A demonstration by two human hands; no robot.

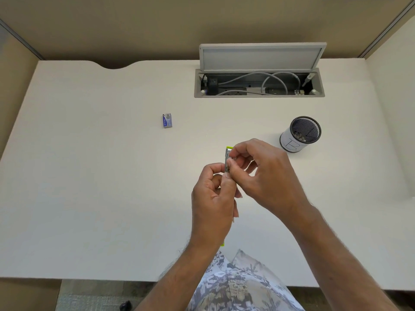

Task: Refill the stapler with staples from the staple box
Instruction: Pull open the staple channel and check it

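Above the middle of the desk my left hand [212,198] grips a small stapler [227,156] with a metal staple channel and lime-green trim; most of its body is hidden in my palm, and a green tip shows below my wrist. My right hand [262,173] pinches at the metal channel with thumb and forefinger; whether staples are between those fingers is too small to tell. The blue and grey staple box [167,120] lies flat on the desk, far to the upper left of both hands.
A white desk [89,176] fills the view. A mesh pen cup [300,134] wrapped in white paper stands to the right of my hands. At the back an open cable tray [259,83] with its lid raised holds cords and a power strip.
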